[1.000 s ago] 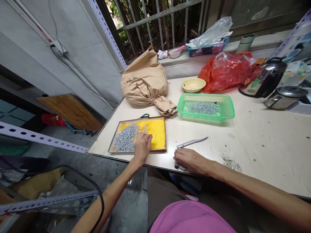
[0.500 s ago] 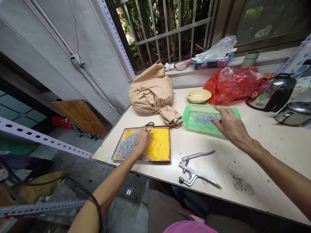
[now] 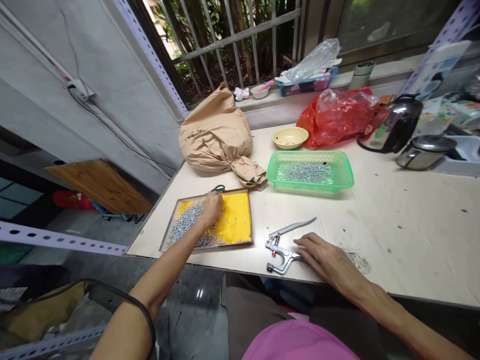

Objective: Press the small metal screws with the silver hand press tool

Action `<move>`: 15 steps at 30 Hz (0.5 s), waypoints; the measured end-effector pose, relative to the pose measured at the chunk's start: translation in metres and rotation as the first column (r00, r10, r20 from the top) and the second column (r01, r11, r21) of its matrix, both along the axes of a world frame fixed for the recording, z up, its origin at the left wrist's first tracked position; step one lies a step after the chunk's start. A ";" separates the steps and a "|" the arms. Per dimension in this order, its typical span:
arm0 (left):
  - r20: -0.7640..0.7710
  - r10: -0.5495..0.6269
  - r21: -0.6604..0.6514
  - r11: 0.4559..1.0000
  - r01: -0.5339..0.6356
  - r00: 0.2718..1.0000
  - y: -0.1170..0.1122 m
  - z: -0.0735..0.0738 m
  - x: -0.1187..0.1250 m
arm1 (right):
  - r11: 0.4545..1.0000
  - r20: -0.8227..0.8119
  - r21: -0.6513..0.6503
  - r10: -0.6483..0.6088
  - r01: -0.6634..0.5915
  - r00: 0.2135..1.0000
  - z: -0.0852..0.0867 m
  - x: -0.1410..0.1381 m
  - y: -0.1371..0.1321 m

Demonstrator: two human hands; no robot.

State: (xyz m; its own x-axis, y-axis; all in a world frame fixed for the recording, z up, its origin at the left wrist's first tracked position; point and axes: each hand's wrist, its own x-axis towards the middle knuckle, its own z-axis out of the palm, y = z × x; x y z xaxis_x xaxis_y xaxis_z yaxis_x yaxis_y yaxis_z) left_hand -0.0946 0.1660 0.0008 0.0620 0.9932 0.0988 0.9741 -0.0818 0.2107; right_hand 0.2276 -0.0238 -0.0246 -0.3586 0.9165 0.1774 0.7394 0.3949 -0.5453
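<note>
My left hand (image 3: 212,208) rests on the pile of small silver screws (image 3: 183,226) in a wood-framed yellow tray (image 3: 237,220), its fingers curled down into the screws. My right hand (image 3: 322,257) lies flat near the table's front edge, fingers spread over the lower handle of the metal hand pliers (image 3: 282,246). A green plastic basket (image 3: 343,172) holding more silver screws sits beyond the pliers.
A tied brown paper sack (image 3: 215,137) stands behind the tray. A yellow bowl (image 3: 290,137), a red plastic bag (image 3: 337,116), a dark kettle (image 3: 393,122) and a steel pot (image 3: 425,150) line the table's back. The table edge (image 3: 243,265) runs close to my body.
My right hand pulled back from the green basket and came down on the pliers' handle. My left hand stayed on the screws in the yellow tray, shifting slightly.
</note>
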 end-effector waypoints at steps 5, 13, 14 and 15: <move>0.207 -0.001 -0.077 0.997 0.018 0.978 -0.038 0.026 0.031 | 0.998 0.074 -0.070 0.015 -0.010 0.997 0.000 0.002 -0.021; 0.620 0.292 -0.649 0.713 0.266 0.728 -0.147 0.005 0.100 | 0.999 0.252 -0.045 -0.012 0.024 0.968 -0.013 0.004 -0.017; 0.619 0.316 -0.673 0.686 0.277 0.719 -0.152 -0.001 0.103 | 0.999 0.262 -0.046 -0.007 0.020 0.965 -0.013 0.004 -0.016; 0.620 0.337 -0.690 0.663 0.289 0.708 -0.154 -0.006 0.103 | 0.999 0.270 -0.045 -0.004 0.016 0.963 -0.012 0.004 -0.016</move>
